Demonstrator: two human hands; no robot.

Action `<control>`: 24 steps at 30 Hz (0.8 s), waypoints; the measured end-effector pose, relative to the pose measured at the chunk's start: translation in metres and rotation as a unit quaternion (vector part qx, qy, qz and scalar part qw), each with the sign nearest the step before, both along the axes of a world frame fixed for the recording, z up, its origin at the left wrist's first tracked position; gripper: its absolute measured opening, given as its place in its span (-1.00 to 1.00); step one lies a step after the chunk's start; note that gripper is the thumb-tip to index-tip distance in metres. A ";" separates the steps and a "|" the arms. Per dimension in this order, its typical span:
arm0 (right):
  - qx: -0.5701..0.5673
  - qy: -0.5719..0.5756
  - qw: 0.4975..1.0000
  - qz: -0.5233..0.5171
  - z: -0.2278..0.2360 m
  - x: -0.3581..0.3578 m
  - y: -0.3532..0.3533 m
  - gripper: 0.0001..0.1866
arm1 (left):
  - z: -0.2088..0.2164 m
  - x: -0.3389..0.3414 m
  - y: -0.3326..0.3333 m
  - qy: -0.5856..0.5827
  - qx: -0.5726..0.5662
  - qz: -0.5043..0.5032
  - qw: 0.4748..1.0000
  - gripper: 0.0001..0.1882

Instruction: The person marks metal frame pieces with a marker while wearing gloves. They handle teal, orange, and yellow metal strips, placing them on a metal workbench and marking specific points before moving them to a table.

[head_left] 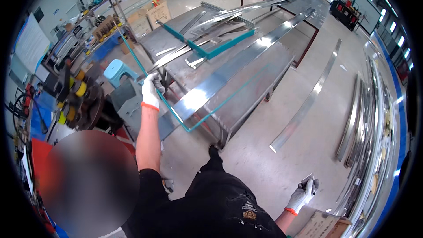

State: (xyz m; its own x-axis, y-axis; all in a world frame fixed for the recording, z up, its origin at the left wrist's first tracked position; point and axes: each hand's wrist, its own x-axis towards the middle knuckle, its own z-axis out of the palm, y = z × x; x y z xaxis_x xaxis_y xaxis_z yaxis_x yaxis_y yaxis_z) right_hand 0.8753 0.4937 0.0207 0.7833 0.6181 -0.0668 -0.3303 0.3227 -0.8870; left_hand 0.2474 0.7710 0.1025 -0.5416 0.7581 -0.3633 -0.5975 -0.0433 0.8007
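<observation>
My left hand (153, 89), in a white glove with an orange cuff, is closed on one side of a thin teal frame (164, 98). The frame is bent at a corner close to me, and its other side runs over the grey metal table (229, 110). Beneath that side, a long shiny metal strip (220, 75) lies along the table. Off to the right and low, my gloved right hand (304, 192) is closed around a small flat metal piece (308, 178). Its exact kind is too small to tell.
A thicker teal frame (220, 50) and loose metal strips lie on the table. One metal strip (308, 103) is on the floor, right of the table; more profiles (352, 119) lie farther right. A blue stool (118, 70) stands left. A person (88, 185) is close at lower left.
</observation>
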 end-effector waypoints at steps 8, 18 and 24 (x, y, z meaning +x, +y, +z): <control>-0.036 -0.018 0.999 -0.023 0.042 -0.014 0.185 -0.64 | -0.084 -0.096 0.274 0.100 -0.067 0.000 0.993 -0.85; -0.134 -0.035 0.985 0.103 0.003 0.052 0.420 -0.62 | -0.024 -0.006 0.367 0.587 -0.324 -0.004 0.741 -0.38; -0.138 -0.039 0.967 0.212 -0.004 0.117 0.576 -0.61 | -0.070 0.028 0.415 0.540 -0.427 -0.020 0.725 -0.35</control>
